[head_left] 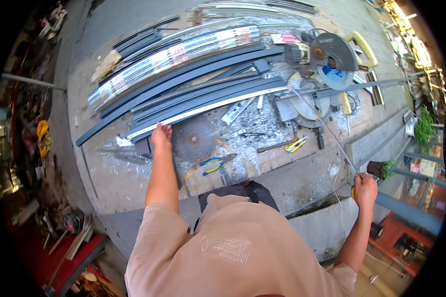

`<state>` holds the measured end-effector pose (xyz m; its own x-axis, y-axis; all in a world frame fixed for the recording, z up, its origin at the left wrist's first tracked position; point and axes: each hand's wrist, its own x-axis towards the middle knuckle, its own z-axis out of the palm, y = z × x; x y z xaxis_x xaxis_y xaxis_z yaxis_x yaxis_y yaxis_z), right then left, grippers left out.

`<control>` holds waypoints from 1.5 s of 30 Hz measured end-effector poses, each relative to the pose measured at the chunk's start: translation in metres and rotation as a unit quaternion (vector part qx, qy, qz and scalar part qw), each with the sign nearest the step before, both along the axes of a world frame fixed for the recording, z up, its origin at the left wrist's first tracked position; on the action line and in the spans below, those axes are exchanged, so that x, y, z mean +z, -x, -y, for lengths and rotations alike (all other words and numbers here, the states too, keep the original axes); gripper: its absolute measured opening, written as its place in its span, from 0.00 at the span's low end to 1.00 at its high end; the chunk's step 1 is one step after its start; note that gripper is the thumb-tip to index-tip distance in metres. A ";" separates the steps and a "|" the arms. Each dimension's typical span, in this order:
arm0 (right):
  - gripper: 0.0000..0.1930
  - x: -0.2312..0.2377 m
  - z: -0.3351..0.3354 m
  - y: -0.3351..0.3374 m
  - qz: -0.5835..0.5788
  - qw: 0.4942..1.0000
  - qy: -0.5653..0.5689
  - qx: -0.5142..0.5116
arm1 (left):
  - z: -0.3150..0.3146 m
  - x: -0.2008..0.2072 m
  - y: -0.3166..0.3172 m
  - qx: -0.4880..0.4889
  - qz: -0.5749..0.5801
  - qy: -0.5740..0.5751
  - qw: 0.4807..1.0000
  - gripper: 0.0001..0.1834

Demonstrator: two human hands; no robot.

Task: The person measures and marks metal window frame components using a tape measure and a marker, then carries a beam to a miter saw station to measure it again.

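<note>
Long dark grey profiles [208, 97] lie side by side on a work surface, the nearest with a white strip [218, 104] along its front edge. My left hand [161, 136] is at this near edge, toward its left end, thumb on the strip and fingers curled in front. Out to the right, my right hand [365, 190] is closed round what looks like a tape measure; a bit of yellow shows beside the palm. From that fist a thin, straight blade [327, 129] runs up and left to the profiles' right end. Most of the case is hidden by my fingers.
A miter saw [334, 57] stands at the far right, its blade guard raised above a round base. Pliers [217, 162], a yellow utility knife [296, 144] and a hammer-like tool [277, 146] lie nearer me among metal shavings. Behind are wrapped profiles [178, 57]. A potted plant [381, 170] stands right.
</note>
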<state>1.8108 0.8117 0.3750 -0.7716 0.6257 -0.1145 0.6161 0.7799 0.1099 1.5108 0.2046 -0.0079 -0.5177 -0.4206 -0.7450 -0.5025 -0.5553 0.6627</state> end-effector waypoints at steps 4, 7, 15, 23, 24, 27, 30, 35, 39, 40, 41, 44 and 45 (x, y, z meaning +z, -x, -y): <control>0.16 0.009 0.013 0.054 0.033 0.998 -0.045 0.015 | 0.002 -0.007 0.002 0.018 -0.005 0.006 1.000 0.12; 0.16 0.008 0.014 0.075 0.051 0.997 -0.060 0.008 | -0.007 -0.007 0.010 0.022 0.020 0.017 0.999 0.12; 0.16 0.004 0.014 0.118 0.097 0.989 -0.093 0.062 | -0.019 -0.010 0.016 0.015 0.039 0.039 0.998 0.12; 0.15 0.007 0.015 0.144 0.104 0.984 -0.112 0.089 | -0.019 -0.006 0.017 -0.010 0.061 0.061 0.996 0.13; 0.15 0.007 0.015 0.146 0.107 0.984 -0.114 0.090 | -0.021 -0.006 0.018 -0.015 0.067 0.064 0.996 0.13; 0.15 0.004 0.014 0.153 0.113 0.982 -0.118 0.094 | -0.025 -0.003 0.018 -0.028 0.071 0.075 0.994 0.14; 0.16 0.008 0.019 0.160 0.109 0.981 -0.121 0.102 | -0.025 -0.003 0.016 -0.041 0.090 0.092 0.991 0.15; 0.17 0.006 0.011 0.153 0.124 0.979 -0.110 0.117 | -0.026 -0.014 0.013 -0.067 0.067 0.123 0.988 0.16; 0.17 0.004 0.011 0.145 0.137 0.978 -0.110 0.112 | -0.036 0.001 0.017 -0.108 0.083 0.155 0.979 0.19; 0.17 0.006 0.013 0.148 0.139 0.978 -0.105 0.112 | -0.035 0.001 0.015 -0.108 0.090 0.147 0.979 0.19; 0.17 0.007 0.014 0.150 0.141 0.979 -0.100 0.111 | -0.032 0.001 0.013 -0.105 0.099 0.150 0.978 0.19; 0.17 0.008 0.018 0.153 0.150 0.978 -0.099 0.105 | -0.033 0.010 0.013 -0.097 0.114 0.150 0.977 0.18; 0.17 0.008 0.017 0.152 0.148 0.978 -0.102 0.109 | -0.035 0.010 0.014 -0.093 0.118 0.149 0.977 0.18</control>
<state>1.6587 0.7949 0.3832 -0.8412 0.4832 -0.2429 0.3558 0.8327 0.4243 1.4969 0.2395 0.0021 -0.4355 -0.5519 -0.7112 -0.7345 -0.2389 0.6352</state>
